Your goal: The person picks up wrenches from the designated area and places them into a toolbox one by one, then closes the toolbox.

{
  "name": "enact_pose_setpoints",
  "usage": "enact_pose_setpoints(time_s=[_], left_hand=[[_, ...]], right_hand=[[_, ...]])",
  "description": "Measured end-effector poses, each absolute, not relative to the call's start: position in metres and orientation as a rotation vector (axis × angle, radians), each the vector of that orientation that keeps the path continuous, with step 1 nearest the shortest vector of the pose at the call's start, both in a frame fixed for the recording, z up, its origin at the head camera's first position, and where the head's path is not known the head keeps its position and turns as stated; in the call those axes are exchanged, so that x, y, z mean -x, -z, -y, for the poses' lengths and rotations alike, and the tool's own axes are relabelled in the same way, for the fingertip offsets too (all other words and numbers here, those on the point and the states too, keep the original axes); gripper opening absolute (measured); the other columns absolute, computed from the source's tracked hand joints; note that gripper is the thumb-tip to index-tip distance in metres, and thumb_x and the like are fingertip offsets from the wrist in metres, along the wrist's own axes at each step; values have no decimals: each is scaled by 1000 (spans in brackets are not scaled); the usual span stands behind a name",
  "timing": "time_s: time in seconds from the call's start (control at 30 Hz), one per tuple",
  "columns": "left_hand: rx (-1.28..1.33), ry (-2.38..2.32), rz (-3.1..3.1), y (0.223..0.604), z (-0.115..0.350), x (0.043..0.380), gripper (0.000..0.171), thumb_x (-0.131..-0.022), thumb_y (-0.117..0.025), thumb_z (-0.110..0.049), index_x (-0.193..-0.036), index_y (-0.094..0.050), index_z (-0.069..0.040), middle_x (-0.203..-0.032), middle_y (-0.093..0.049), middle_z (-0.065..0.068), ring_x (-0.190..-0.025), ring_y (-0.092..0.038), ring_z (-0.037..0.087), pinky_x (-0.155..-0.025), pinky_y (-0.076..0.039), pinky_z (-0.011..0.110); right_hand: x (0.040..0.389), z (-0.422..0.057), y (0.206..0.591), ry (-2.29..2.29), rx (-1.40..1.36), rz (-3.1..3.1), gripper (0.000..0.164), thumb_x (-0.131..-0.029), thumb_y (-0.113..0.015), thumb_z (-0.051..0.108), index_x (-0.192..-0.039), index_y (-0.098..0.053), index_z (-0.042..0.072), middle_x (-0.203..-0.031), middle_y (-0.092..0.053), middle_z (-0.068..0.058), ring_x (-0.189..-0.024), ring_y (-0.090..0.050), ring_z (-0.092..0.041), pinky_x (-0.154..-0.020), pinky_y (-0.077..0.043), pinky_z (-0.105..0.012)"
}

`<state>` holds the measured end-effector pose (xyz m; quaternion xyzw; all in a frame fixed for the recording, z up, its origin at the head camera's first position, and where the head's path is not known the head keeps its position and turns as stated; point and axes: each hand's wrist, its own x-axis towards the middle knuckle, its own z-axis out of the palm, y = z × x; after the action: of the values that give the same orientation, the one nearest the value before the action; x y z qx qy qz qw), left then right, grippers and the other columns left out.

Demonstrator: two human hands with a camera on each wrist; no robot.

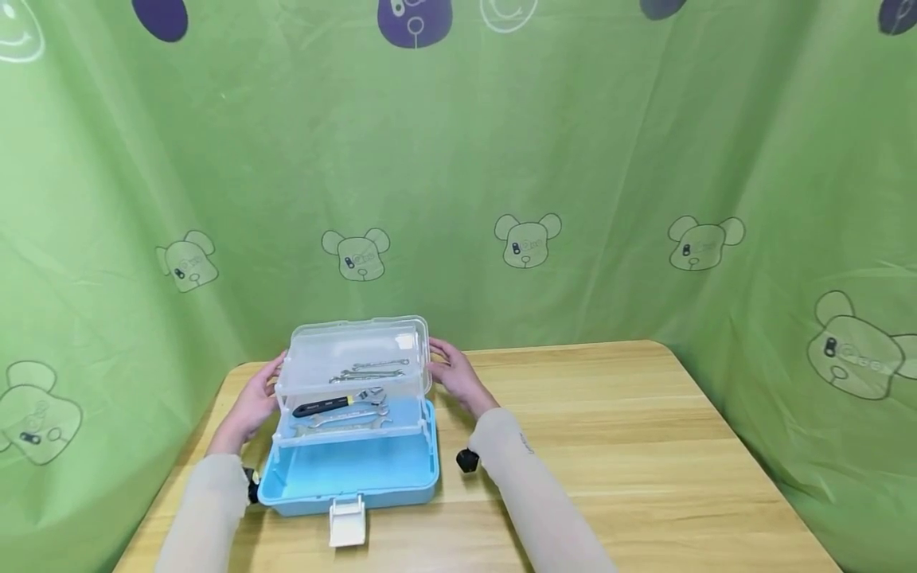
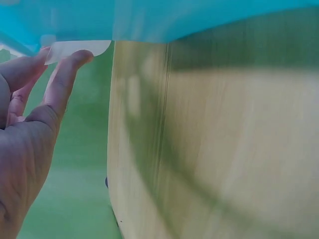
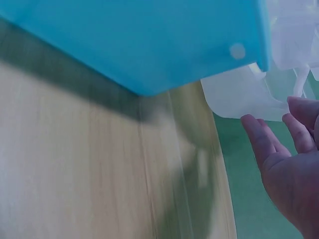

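Note:
A light-blue toolbox stands unfolded on the table, with its clear lid tilted back and its tiered clear trays raised. Several small wrenches lie in the upper tray. Below them, the lower tray holds an adjustable wrench with a black handle and more wrenches. At the box's left, my left hand pinches the lid's edge between thumb and fingers. On the other side, my right hand has its fairly straight fingers against the lid's edge. Some fingertips are hidden behind the clear plastic.
A white latch hangs down at the box's front. Wooden table surface extends to the right. Green printed curtains enclose the back and both sides, close behind the table's far edge.

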<state>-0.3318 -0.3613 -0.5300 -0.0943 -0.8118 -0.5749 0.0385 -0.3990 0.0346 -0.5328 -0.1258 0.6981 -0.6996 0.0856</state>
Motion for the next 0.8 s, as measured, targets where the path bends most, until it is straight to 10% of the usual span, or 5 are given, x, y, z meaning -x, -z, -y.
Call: enact_pose_setpoints(time_s=[0.17,0.37,0.8], left_hand=[[313,1837,2409,532,364,329,82,-91,-55,18,-163,-20,0,-134,-48,11,-102,-64,-4,-87,-60,22],[286,1951,2314,526,367,325,77,-92,-53,18,-162,-25,0,-121,-55,-12,-103,-67,-2,-84,-61,21],[268,2058,2333,494,368,314,66,-113,-39,-35,-158,-23,11,-111,-64,-15,-105,-65,1,-88,-60,22]], right_hand=[[398,-35,529,2178,360,-2023,56,-100,-63,2,-152,-50,13,-156,-51,-11,-129,-63,-33,-107,-56,-40],[395,-33,517,2259,338,-1930,44,-106,-59,21,-148,-54,8,-149,-56,-17,-133,-59,-33,-112,-51,-49],[388,-34,485,2282,279,-1860,46,-108,-52,39,-133,-54,1,-148,-54,-16,-138,-52,-43,-104,-58,-43]])
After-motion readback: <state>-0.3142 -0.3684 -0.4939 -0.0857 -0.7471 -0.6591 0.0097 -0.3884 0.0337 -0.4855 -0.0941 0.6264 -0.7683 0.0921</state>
